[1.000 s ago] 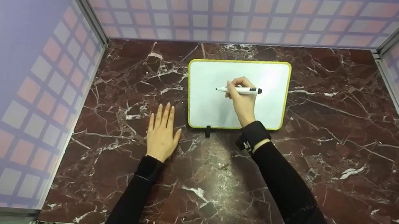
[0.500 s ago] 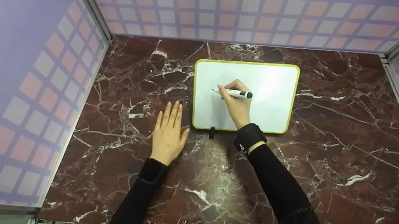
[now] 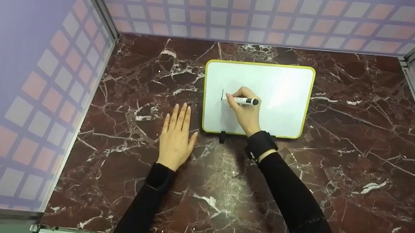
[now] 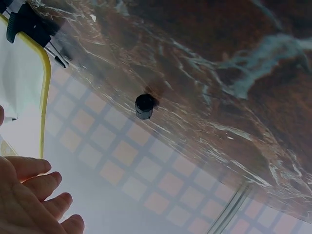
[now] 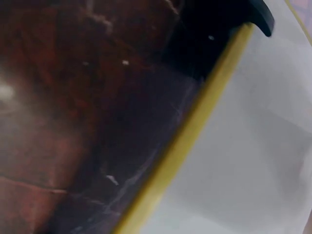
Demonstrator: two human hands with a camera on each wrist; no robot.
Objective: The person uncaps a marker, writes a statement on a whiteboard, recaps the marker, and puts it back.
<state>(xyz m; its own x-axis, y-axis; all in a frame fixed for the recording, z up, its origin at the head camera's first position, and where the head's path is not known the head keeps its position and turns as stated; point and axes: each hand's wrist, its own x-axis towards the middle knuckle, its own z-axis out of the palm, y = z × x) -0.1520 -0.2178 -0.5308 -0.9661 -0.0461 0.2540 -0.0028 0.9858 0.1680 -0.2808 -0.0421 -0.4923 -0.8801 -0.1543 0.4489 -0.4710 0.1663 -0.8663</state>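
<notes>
The right hand (image 3: 247, 111) has a white marker (image 3: 247, 101) pinched between thumb and curled fingers, over the left half of the yellow-framed whiteboard (image 3: 286, 106), nose right by a short black line (image 3: 222, 94). Can't honestly tell if the tip's touching, since the right wrist view is blurry. The left hand (image 3: 176, 140) just lies palm-down on the dark red table (image 3: 104, 183) beside the board, fingers straight, holding nothing.

Around mid-frame, left hand (image 3: 175, 146) plus right hand (image 3: 248, 115), two in all; one whiteboard (image 3: 284, 102), one marker (image 3: 247, 101), one drawn stroke (image 3: 222, 94); mid left-wrist view, one black cylinder (image 4: 144, 106).
</notes>
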